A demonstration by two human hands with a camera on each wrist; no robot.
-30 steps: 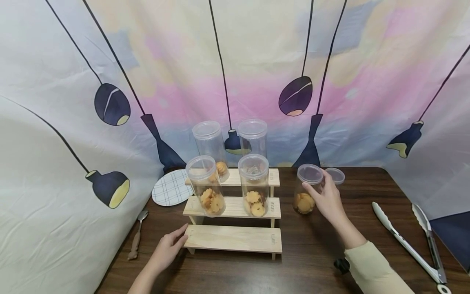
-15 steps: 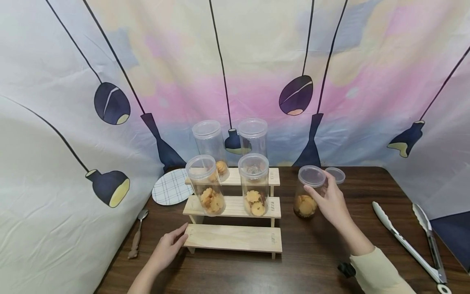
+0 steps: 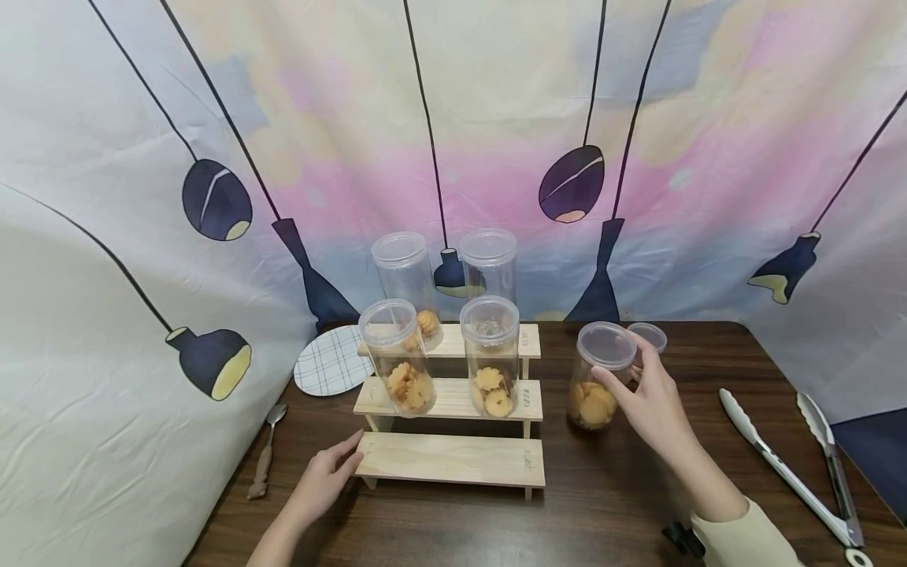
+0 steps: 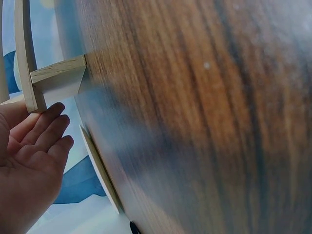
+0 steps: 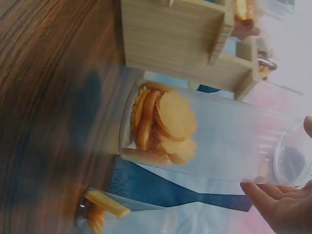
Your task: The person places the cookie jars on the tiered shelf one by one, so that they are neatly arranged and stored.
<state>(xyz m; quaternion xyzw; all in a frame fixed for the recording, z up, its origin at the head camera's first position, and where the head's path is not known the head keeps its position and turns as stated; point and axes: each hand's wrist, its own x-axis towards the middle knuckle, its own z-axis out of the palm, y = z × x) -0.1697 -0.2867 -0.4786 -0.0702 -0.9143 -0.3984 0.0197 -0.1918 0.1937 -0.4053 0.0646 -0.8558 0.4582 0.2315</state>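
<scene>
My right hand (image 3: 659, 394) grips a clear lidded jar of round cookies (image 3: 594, 402) near its lid, at the right of a three-step wooden rack (image 3: 449, 458). In the right wrist view the jar stands roughly upright relative to the table. Its base looks slightly raised, with a dark shadow apart from it. My left hand (image 3: 322, 476) pinches the left end of the rack's lowest step, fingers (image 4: 51, 131) under the board. Two cookie jars, left (image 3: 404, 366) and right (image 3: 494, 370), stand on the middle step. Two more, left (image 3: 400, 268) and right (image 3: 489, 264), are on the top step.
Behind the held jar stands another jar (image 5: 102, 209), mostly hidden in the head view. Large tongs (image 3: 786, 465) lie at the right of the dark wood table (image 3: 453, 543). A spoon (image 3: 264, 457) and a checked oval mat (image 3: 331, 362) lie left. A printed cloth hangs behind.
My right hand and the cookie jar have moved slightly toward me and to the right. My left hand stays at the rack's lowest step.
</scene>
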